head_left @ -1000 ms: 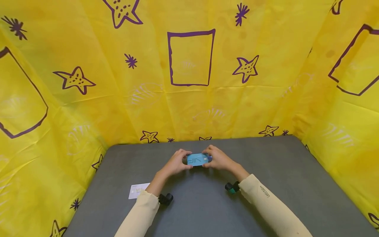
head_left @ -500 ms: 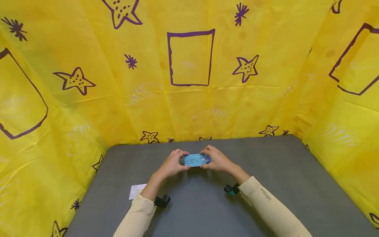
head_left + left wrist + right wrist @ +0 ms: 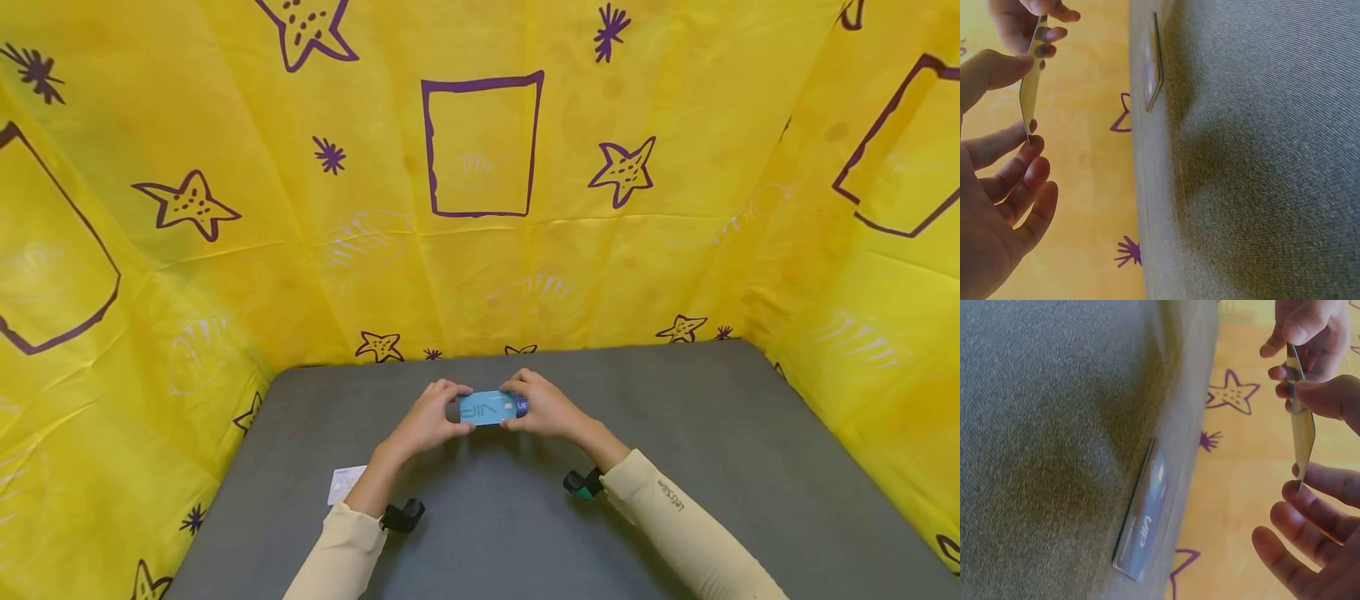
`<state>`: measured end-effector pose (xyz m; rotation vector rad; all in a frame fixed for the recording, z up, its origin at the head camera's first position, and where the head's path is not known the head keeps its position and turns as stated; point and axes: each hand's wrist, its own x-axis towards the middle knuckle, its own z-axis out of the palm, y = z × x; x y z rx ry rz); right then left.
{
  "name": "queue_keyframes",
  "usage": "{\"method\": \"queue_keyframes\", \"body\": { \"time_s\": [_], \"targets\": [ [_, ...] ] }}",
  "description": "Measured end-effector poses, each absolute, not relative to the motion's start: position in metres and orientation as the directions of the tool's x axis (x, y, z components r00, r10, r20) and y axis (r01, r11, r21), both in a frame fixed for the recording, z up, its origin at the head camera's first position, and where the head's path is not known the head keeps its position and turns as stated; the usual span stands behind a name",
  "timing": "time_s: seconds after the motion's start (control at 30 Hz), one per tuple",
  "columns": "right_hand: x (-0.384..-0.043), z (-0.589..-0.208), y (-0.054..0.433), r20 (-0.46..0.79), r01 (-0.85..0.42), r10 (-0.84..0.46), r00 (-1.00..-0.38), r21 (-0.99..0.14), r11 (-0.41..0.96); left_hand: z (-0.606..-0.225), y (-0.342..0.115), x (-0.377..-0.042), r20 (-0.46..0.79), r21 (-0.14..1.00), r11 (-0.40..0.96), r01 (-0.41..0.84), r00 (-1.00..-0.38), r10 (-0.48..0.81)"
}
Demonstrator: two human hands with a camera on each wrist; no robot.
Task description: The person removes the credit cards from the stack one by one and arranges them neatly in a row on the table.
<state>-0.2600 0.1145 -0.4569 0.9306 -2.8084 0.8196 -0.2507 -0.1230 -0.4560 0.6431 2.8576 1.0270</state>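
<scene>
Both hands hold up a light blue bank-style card (image 3: 483,408) with large grey letters and a small chip patch. My left hand (image 3: 429,417) pinches its left end between thumb and fingers; my right hand (image 3: 547,406) does the same at the right end. In the left wrist view the card (image 3: 1032,87) appears nearly edge-on, apart from the grey table. Beneath it lies a darker card, its blue end (image 3: 522,406) lettered "VIP" showing beside my right hand. The right wrist view shows this VIP card (image 3: 1144,519) lying on the table.
A white card (image 3: 345,484) lies on the table at the left, partly covered by my left forearm. The grey table (image 3: 495,533) is bounded by yellow cloth walls (image 3: 480,275) printed with purple stars. Black wrist cameras (image 3: 402,516) hang inside both wrists.
Both hands have drifted slightly left with the light blue card. More of the "VIP" lettering on the card below shows at the right, and my left forearm covers more of the white card.
</scene>
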Motion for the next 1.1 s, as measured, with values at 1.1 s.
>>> {"method": "queue_keyframes", "body": {
  "time_s": [1.1],
  "targets": [
    [-0.251,-0.464,0.076,0.124,-0.602,-0.627,-0.769,-0.468,0.647,-0.463,-0.167,-0.230,0.065,0.592,0.740,0.319,-0.934,0.351]
  ]
}}
